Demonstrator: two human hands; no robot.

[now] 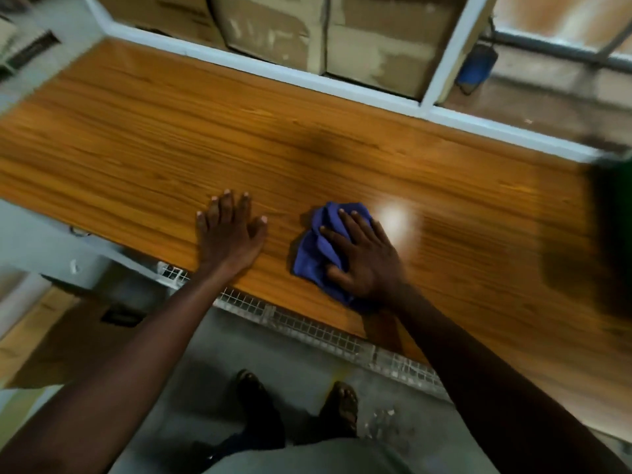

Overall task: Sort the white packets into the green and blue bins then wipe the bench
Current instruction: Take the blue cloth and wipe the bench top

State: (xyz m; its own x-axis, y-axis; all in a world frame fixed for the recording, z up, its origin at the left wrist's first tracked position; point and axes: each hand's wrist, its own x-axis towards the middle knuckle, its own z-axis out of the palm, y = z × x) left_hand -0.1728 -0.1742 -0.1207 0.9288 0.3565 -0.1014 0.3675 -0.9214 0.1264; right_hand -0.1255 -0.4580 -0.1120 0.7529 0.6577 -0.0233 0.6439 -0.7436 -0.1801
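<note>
A crumpled blue cloth [316, 251] lies on the wooden bench [143, 138] near its front edge. My right hand [362, 258] presses flat on the cloth with its fingers spread. To the left, my left hand [231, 230] rests palm down on the bare wood, fingers straight. A dark green bin [612, 213] shows as a blur at the bench's right end. No white packets and no blue bin are in view.
Cardboard boxes [307, 32] fill a white-framed shelf behind the bench. A wire mesh tray [307, 326] runs under the front edge. More cardboard [51, 340] lies on the floor at left, and my feet [297, 401] stand on grey concrete.
</note>
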